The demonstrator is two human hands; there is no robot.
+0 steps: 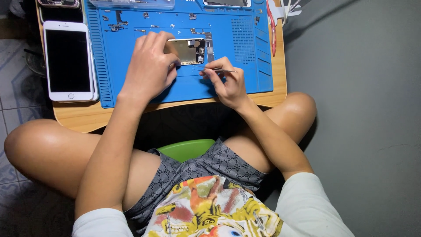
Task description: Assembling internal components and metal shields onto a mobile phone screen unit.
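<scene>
Two bare hands work over an opened phone body (189, 51) that lies near the middle of a blue work mat (245, 83), which covers most of the small wooden tabletop (79, 116). The left hand (149, 66) lies palm down over the left end of the phone body, fingers curled loosely and pressing on it, likely to pin it so it does not slide; it grips nothing else that can be seen. The right hand (226, 81) sits just beside the near right corner of the phone body, fingers pinched shut on thin metal tweezers (219, 70), tips pointing left toward the body's near edge, held low and flat for fine picking. Small screws and loose parts (115, 24) lie spread along the mat's far edge, apart from each other, probably so they stay sorted. A white phone (69, 60) lies screen up at the left edge of the tabletop, off the mat, on top of another device. Red-handled tool (272, 26) rests at the far right edge of the mat, well clear of the hands
</scene>
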